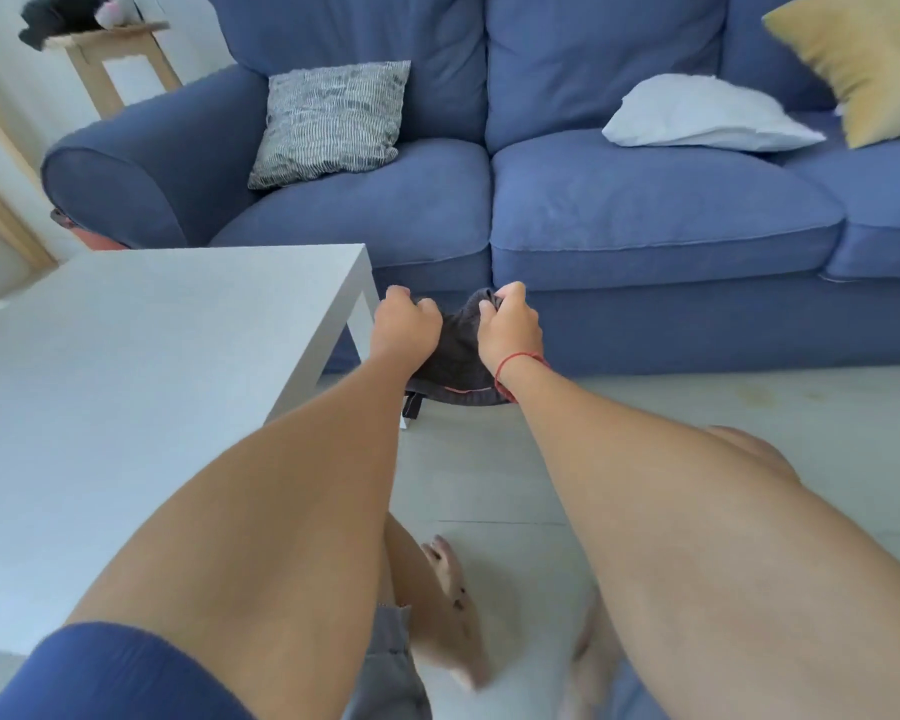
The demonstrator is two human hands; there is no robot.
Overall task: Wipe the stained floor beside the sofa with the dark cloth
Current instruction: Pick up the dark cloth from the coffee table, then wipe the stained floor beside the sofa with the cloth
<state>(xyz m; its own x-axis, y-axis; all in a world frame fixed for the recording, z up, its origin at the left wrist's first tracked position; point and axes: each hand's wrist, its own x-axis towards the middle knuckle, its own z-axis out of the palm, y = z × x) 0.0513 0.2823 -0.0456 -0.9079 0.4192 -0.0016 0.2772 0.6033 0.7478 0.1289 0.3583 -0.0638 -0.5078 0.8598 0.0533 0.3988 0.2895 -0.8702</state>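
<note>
Head view: my left hand and right hand were both fisted on the bunched dark grey cloth, held above the pale tiled floor before the blue fabric sofa. Best spread it flat before pressing down. Faint yellowish stains lay rightward; the white table crowded the left.

The pale tiled floor carries a blue sofa, a white table and bare feet; yellowish stains lie near the sofa.
</note>
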